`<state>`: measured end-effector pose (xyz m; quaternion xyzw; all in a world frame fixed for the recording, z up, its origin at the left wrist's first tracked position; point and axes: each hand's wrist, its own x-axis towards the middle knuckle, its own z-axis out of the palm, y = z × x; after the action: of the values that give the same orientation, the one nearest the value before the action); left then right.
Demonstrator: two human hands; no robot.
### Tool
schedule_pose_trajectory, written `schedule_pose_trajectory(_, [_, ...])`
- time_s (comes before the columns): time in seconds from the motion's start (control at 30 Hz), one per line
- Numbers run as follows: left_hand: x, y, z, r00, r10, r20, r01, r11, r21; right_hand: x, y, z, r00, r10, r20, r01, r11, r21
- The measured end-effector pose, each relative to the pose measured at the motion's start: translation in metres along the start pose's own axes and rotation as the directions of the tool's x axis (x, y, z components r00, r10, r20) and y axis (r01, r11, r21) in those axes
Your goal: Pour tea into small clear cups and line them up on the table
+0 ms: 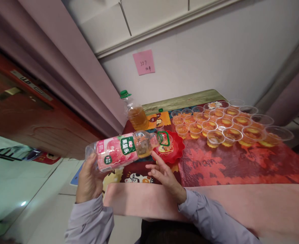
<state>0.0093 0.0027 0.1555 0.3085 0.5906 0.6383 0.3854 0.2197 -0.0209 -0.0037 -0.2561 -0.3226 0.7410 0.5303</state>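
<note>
A clear bottle with a pink peach label [117, 151] lies tilted nearly sideways, some amber liquid near its neck. My left hand [89, 179] is wrapped round its base. The bottle's mouth, with a green ring, is over a red scalloped dish [174, 154], where a clear cup [167, 139] stands. Below the bottle's neck, my right hand [164, 174] has its fingers apart and holds nothing. A larger green-capped bottle [137, 117] of amber liquid stands behind.
Rows of clear cups [224, 122], many with amber liquid, cover the back right of the table. A small green cap [161, 110] lies near the back edge. A pink note [144, 62] is on the wall. On the left is a brown door [37, 115].
</note>
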Motion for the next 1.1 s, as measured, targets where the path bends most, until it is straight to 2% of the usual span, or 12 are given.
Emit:
schedule_pose_trajectory(0.27, [-0.002, 0.0046, 0.0054, 0.998, -0.023, -0.059, 0.021, 0.999, -0.034, 0.0005, 0.0027, -0.0008, 1.0, -0.014, 0.002, 0.014, 1.0, -0.005])
schedule_pose_trajectory(0.83, [-0.0057, 0.0068, 0.0057, 1.0, 0.004, 0.002, -0.004, 1.0, 0.003, -0.0003, -0.0003, 0.0001, 1.0, -0.025, 0.009, 0.025, 1.0, -0.004])
schedule_pose_trajectory(1.1, [-0.0043, 0.0065, 0.0062, 1.0, 0.001, -0.018, -0.001, 1.0, 0.013, -0.0006, -0.0005, -0.0009, 1.0, -0.023, 0.016, 0.023, 1.0, -0.01])
